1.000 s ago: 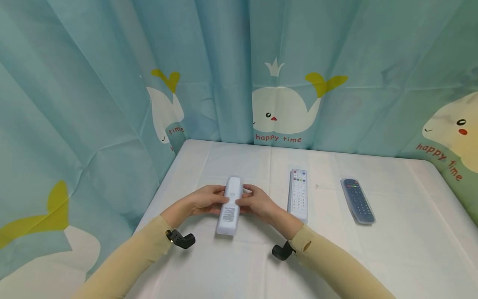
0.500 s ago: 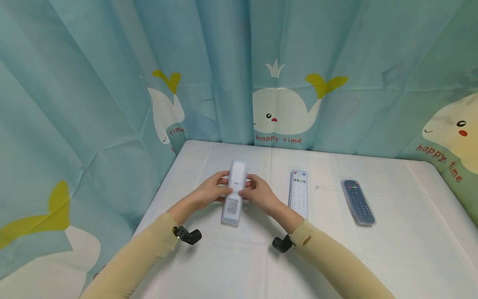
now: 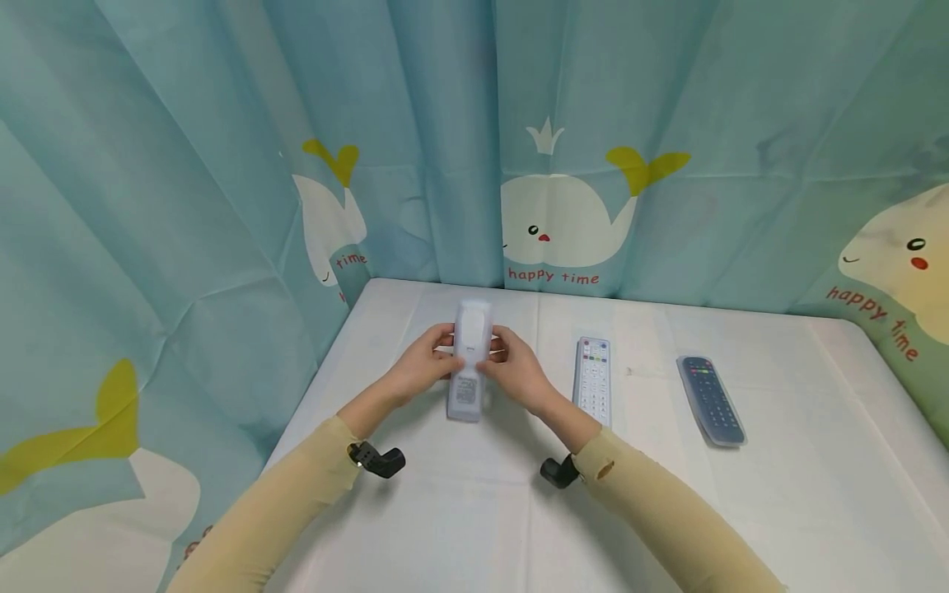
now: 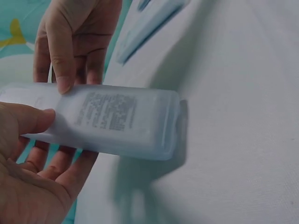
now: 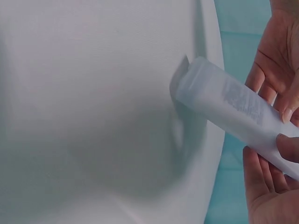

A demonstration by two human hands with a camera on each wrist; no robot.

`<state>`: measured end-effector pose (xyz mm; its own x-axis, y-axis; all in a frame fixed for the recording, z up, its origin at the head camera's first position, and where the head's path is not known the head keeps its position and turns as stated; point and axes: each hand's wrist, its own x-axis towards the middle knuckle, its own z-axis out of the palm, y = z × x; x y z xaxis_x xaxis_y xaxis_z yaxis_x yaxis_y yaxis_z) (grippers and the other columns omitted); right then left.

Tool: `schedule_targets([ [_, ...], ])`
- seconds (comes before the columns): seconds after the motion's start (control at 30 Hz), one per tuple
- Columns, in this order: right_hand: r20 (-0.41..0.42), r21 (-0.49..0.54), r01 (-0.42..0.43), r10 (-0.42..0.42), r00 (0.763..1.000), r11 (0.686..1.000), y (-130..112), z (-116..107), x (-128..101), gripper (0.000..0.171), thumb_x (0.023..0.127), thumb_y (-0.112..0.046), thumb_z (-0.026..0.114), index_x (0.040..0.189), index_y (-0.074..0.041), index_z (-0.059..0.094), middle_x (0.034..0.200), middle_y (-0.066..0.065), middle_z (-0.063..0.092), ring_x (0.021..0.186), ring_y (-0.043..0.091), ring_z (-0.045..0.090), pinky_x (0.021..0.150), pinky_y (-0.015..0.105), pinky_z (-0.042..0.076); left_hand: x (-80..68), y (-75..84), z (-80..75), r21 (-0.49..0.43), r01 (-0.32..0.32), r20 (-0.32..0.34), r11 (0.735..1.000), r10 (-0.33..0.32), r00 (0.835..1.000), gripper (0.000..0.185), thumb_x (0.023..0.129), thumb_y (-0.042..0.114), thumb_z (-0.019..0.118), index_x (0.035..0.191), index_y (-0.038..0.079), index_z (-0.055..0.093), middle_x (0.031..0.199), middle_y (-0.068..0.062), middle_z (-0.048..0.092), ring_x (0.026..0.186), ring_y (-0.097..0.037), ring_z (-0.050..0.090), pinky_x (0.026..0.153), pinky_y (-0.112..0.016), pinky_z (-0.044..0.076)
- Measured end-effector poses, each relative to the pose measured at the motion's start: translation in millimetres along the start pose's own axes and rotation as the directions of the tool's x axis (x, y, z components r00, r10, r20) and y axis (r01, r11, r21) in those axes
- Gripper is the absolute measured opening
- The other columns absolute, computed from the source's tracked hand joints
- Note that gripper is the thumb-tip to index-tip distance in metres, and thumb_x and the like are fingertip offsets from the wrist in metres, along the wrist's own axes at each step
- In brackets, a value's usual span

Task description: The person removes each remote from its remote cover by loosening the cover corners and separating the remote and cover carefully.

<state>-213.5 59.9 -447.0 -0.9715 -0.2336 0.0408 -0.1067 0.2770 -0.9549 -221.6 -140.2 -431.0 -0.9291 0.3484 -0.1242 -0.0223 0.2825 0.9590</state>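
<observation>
Both hands hold a white remote control (image 3: 470, 354) in a translucent sleeve, its back with a printed label facing up. My left hand (image 3: 420, 367) grips its left edge, thumb on the back and fingers underneath. On the opposite edge my right hand (image 3: 516, 368) pinches it the same way. In the left wrist view the near end of the remote (image 4: 117, 116) is close over the table and casts a shadow. The right wrist view shows the same end of the remote (image 5: 224, 93), with both thumbs on its back; its button side is hidden.
A white remote (image 3: 595, 380) with its buttons up lies right of the hands, partly covered by the right forearm. Farther right lies a dark blue remote (image 3: 712, 401), also sleeved. A whale-print curtain (image 3: 437, 165) hangs along the back and left edges of the white table (image 3: 815, 461).
Both hands have carried the white remote away from the body, toward the back of the table and slightly right. It has turned more upright in the head view. The other remotes have stayed put.
</observation>
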Motion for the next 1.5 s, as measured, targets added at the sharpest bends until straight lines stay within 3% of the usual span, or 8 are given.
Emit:
schedule_targets([
  [0.37, -0.030, -0.036, 0.070, -0.071, 0.997, 0.997, -8.1, -1.3, 2.6, 0.057, 0.093, 0.004, 0.070, 0.146, 0.000, 0.047, 0.124, 0.018, 0.062, 0.112, 0.033, 0.063, 0.094, 0.044, 0.054, 1.7, 4.4, -0.9, 0.017, -0.067, -0.040, 0.998, 0.068, 0.997, 0.059, 0.101, 0.001, 0.060, 0.153, 0.001, 0.034, 0.142, -0.024, 0.047, 0.117, -0.034, 0.058, 0.098, -0.046, 0.052],
  [0.7, -0.025, -0.096, 0.081, -0.084, 0.996, 0.992, -4.8, 0.0, 2.8, 0.059, 0.095, 0.001, 0.069, 0.149, -0.001, 0.046, 0.127, 0.017, 0.063, 0.115, 0.031, 0.064, 0.096, 0.043, 0.054, 5.3, -2.6, -0.7, 0.000, -0.099, -0.045, 0.995, 0.099, 0.994, 0.056, 0.101, 0.001, 0.060, 0.152, 0.001, 0.036, 0.143, -0.023, 0.047, 0.122, -0.035, 0.058, 0.100, -0.048, 0.050],
  [1.1, -0.030, -0.098, 0.107, -0.111, 0.993, 0.989, -5.3, -3.6, 3.5, 0.051, 0.096, -0.002, 0.069, 0.144, -0.001, 0.051, 0.127, 0.017, 0.064, 0.115, 0.031, 0.063, 0.098, 0.043, 0.053, 7.4, 0.9, -0.5, -0.008, -0.136, -0.093, 0.991, 0.135, 0.986, 0.052, 0.104, 0.009, 0.061, 0.150, -0.001, 0.039, 0.141, -0.021, 0.050, 0.124, -0.035, 0.058, 0.099, -0.048, 0.051],
  [1.27, -0.074, -0.092, 0.131, -0.137, 0.988, 0.987, -11.3, -9.0, 3.9, 0.049, 0.102, -0.016, 0.066, 0.147, -0.006, 0.050, 0.130, 0.012, 0.063, 0.117, 0.026, 0.062, 0.098, 0.042, 0.052, 7.9, 2.1, 1.0, -0.008, -0.129, -0.102, 0.992, 0.128, 0.987, 0.053, 0.105, 0.013, 0.061, 0.151, 0.001, 0.039, 0.140, -0.020, 0.052, 0.124, -0.034, 0.058, 0.099, -0.047, 0.052],
  [1.5, -0.178, -0.048, 0.229, -0.234, 0.956, 0.972, -26.2, -16.9, 9.1, 0.044, 0.103, -0.026, 0.066, 0.145, -0.019, 0.057, 0.132, 0.006, 0.064, 0.113, 0.021, 0.065, 0.096, 0.043, 0.054, 6.4, 2.9, 2.4, -0.012, -0.123, -0.102, 0.992, 0.121, 0.987, 0.051, 0.105, 0.014, 0.061, 0.150, 0.002, 0.041, 0.138, -0.019, 0.052, 0.123, -0.033, 0.059, 0.099, -0.047, 0.052],
])
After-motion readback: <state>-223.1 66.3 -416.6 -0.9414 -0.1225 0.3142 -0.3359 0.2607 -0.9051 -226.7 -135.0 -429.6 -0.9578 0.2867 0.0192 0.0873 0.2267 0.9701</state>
